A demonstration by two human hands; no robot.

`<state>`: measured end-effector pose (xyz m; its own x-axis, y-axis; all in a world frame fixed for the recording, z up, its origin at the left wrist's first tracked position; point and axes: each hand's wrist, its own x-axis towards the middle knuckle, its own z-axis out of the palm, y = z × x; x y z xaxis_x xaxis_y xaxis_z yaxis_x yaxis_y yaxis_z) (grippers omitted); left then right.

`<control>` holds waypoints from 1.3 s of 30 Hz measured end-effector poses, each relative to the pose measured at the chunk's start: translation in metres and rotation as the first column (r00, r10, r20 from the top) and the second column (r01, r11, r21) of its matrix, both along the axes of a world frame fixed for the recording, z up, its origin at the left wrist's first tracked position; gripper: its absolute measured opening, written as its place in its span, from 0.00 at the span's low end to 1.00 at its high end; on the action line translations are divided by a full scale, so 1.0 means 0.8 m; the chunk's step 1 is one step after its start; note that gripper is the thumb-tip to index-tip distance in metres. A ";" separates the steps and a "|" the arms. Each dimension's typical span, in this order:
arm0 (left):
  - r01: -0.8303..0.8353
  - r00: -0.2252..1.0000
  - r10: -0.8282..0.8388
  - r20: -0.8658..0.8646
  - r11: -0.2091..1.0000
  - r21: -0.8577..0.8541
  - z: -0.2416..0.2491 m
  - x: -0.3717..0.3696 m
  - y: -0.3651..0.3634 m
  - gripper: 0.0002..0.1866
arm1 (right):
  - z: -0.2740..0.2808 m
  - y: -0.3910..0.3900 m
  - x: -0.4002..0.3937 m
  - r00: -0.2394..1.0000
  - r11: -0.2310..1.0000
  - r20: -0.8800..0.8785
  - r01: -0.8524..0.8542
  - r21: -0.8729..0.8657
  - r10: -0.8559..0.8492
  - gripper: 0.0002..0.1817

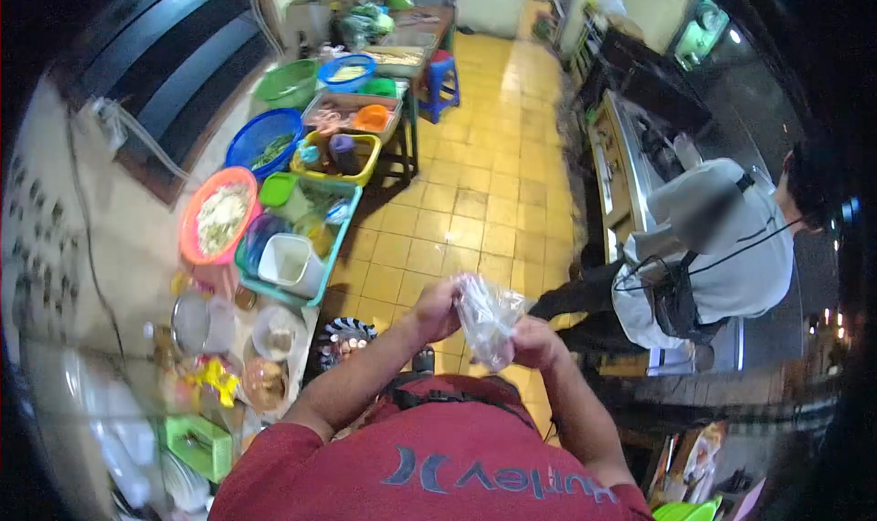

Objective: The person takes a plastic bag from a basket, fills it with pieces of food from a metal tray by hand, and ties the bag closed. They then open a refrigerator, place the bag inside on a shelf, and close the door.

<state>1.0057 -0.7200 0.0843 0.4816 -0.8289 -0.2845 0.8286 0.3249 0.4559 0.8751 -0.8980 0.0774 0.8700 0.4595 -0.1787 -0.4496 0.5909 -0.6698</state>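
A clear plastic bag [484, 318] is stretched between my two hands in front of my chest. My left hand [438, 308] grips its upper left edge with closed fingers. On the lower right side, my right hand [537, 342] pinches the same bag. The plastic is crumpled and shiny, and whatever is inside it cannot be made out. Below the bag lies the yellow tiled floor [411, 233].
Along the left, tables carry a pink basin of pale shredded food [222, 217], a blue basin with greens [269, 144], a teal tray [331, 274] and a yellow basket [365, 169]. A blue stool [442, 87] stands farther back. Close on the right, a person [744, 274] faces a counter.
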 end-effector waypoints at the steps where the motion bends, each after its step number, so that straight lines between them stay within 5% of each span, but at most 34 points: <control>1: -0.036 0.997 0.038 -0.068 0.999 0.021 0.043 0.017 -0.014 0.16 | 0.026 -0.008 0.031 0.994 0.989 0.087 0.052 0.136 -0.064 0.21; 3: 0.092 0.995 -0.094 -0.041 0.994 -0.061 0.046 0.070 -0.026 0.16 | 0.055 -0.033 0.096 0.909 0.865 -0.059 0.411 0.287 -0.413 0.22; 4: 0.168 0.986 -0.167 0.019 0.971 -0.172 0.044 0.098 -0.031 0.17 | 0.055 -0.054 0.123 0.738 0.701 -0.269 0.673 0.235 -0.619 0.23; 5: 0.252 0.942 -0.223 0.250 0.963 -0.094 0.037 0.123 -0.039 0.17 | 0.044 -0.084 0.148 0.713 0.684 -0.277 0.699 0.209 -0.644 0.21; 8: 0.193 0.892 -0.232 0.389 0.972 0.137 0.049 0.175 -0.084 0.05 | 0.059 -0.116 0.201 0.703 0.713 -0.332 0.692 0.114 -0.629 0.22; 9: 0.188 0.892 -0.228 0.390 0.973 0.137 0.061 0.185 -0.104 0.05 | 0.044 -0.130 0.217 0.810 0.778 -0.143 0.586 0.227 -0.569 0.22; 10: -0.020 0.807 -0.094 0.583 0.983 0.185 0.075 0.197 -0.130 0.05 | 0.030 -0.147 0.238 0.871 0.840 0.067 0.445 0.311 -0.486 0.25; 13: -0.360 0.535 0.002 0.845 0.905 0.226 0.044 0.283 -0.194 0.09 | 0.014 -0.192 0.297 0.915 0.887 0.282 0.368 -0.280 -0.290 0.29; 14: -0.465 0.402 -0.056 0.914 0.848 0.256 0.038 0.313 -0.209 0.10 | 0.019 -0.207 0.322 0.924 0.899 0.276 0.341 -0.275 -0.266 0.29; 16: -0.521 0.394 -0.096 0.914 0.796 0.308 0.040 0.370 -0.235 0.10 | 0.040 -0.240 0.387 0.931 0.639 0.356 0.224 -0.736 0.083 0.21; 17: -0.493 0.186 -0.154 0.970 0.840 0.227 0.046 0.393 -0.247 0.09 | 0.006 -0.267 0.420 0.919 0.671 0.393 0.290 -0.683 0.003 0.13; 18: -0.440 -0.037 -0.192 0.981 0.884 0.157 0.053 0.418 -0.258 0.08 | 0.017 -0.282 0.446 0.925 0.750 0.276 0.375 -0.544 -0.262 0.09; 19: -0.450 -0.043 -0.196 0.980 0.879 0.156 0.058 0.441 -0.267 0.08 | 0.011 -0.306 0.480 0.903 0.800 0.208 0.429 -0.419 -0.375 0.10; 21: -0.368 0.015 -0.353 0.936 0.868 0.333 0.054 0.467 -0.281 0.06 | 0.014 -0.344 0.544 0.858 0.836 0.027 0.507 -0.210 -0.513 0.11; 24: -0.303 0.081 -0.419 0.904 0.854 0.423 0.010 0.523 -0.303 0.06 | 0.031 -0.376 0.588 0.918 0.918 -0.048 0.393 -0.044 -0.395 0.11; 25: -0.165 0.560 -0.072 0.826 0.967 0.196 -0.009 0.541 -0.313 0.10 | 0.017 -0.393 0.605 0.951 0.951 -0.055 0.307 0.038 -0.305 0.12; 26: -0.165 0.892 0.191 0.410 0.981 -0.099 -0.019 0.561 -0.323 0.14 | -0.016 -0.415 0.620 0.991 0.992 0.046 0.126 -0.010 -0.126 0.16; 27: -0.125 0.972 0.173 0.160 0.955 -0.269 0.011 0.576 -0.337 0.20 | -0.006 -0.416 0.633 0.998 1.000 0.059 0.008 0.016 -0.009 0.18; 28: -0.134 0.972 0.180 0.151 0.953 -0.272 0.014 0.595 -0.347 0.20 | 0.005 -0.416 0.648 0.992 0.993 0.070 -0.108 0.041 0.105 0.21; 30: -0.192 0.973 0.151 -0.177 0.951 -0.242 0.028 0.637 -0.371 0.24 | -0.011 -0.430 0.698 0.986 0.985 0.078 -0.152 0.081 0.146 0.23; 32: -0.194 0.974 0.171 -0.150 0.969 -0.151 0.030 0.682 -0.389 0.16 | -0.003 -0.438 0.757 0.928 0.910 -0.252 0.336 0.244 -0.275 0.24; 33: -0.218 0.925 0.205 0.320 0.976 0.002 0.009 0.707 -0.398 0.12 | -0.007 -0.453 0.785 0.943 0.891 -0.208 0.316 0.326 -0.259 0.28; 34: -0.307 0.683 0.126 0.720 0.944 0.125 -0.010 0.733 -0.407 0.10 | -0.009 -0.464 0.809 0.942 0.895 -0.207 0.319 0.311 -0.264 0.28; 36: -0.398 0.652 0.184 0.736 0.909 0.126 -0.020 0.784 -0.426 0.12 | 0.011 -0.475 0.856 0.973 0.978 0.115 0.205 -0.029 -0.200 0.29; 38: -0.557 0.713 0.308 0.630 0.794 0.242 -0.023 0.838 -0.441 0.12 | 0.049 -0.465 0.903 0.976 0.923 0.104 0.215 -0.319 -0.191 0.29; 39: -0.603 0.760 0.501 0.414 0.780 0.165 -0.014 0.860 -0.452 0.11 | 0.042 -0.472 0.928 0.969 0.869 0.099 0.245 -0.431 -0.224 0.28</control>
<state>1.6939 -1.0813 0.0734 0.9348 -0.2988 -0.1920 0.3242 0.4971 0.8049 1.6174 -1.2752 0.1112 0.9542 0.1250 -0.2719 -0.2981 0.3181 -0.9000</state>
